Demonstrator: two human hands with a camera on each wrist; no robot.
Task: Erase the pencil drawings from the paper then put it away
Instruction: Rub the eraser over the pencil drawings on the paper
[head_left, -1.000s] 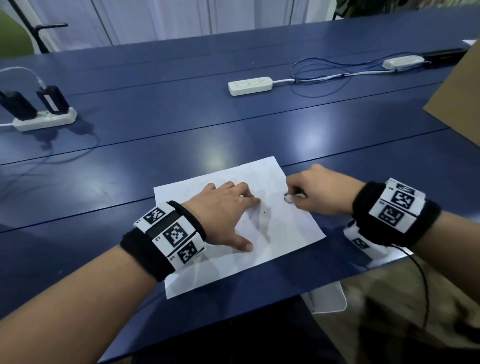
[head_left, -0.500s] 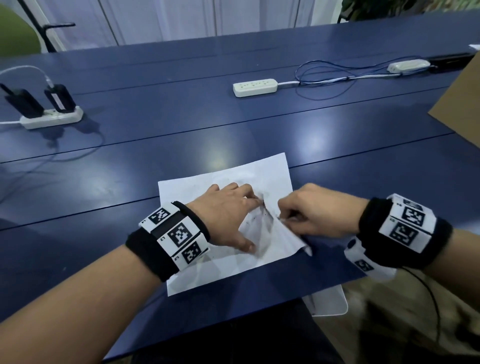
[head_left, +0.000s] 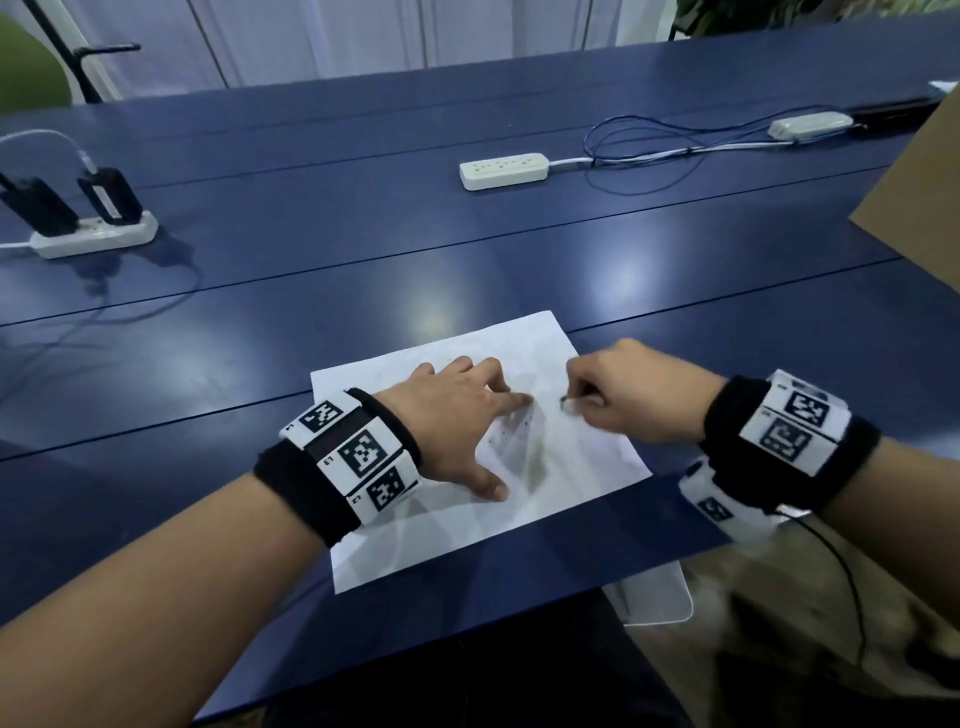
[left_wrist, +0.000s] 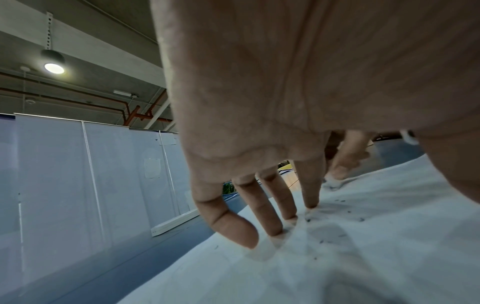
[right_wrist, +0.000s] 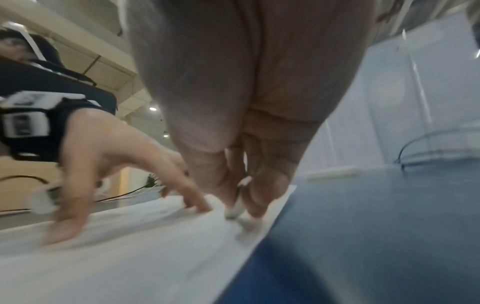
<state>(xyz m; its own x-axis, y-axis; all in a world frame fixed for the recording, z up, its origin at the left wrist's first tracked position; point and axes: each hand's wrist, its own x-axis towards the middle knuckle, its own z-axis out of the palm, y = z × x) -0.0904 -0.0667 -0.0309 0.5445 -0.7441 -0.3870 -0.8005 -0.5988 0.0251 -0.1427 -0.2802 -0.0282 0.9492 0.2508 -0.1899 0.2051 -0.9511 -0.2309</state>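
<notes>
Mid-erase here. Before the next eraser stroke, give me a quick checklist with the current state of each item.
1. Left hand pressing the paper flat, fingers spread: ok.
2. Right hand pinching the eraser: ok.
3. Eraser tip on the sheet: ok.
4. Paper fully on the table: not ok, near corner overhangs the edge.
5. Pencil marks gone: not ok, a grey smudge and crumbs remain.
6. Paper untorn: cannot tell.

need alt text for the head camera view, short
A left hand presses spread fingers on a white paper on a blue table while the right hand pinches a small eraser against the sheet. Power strips lie beyond.
</notes>
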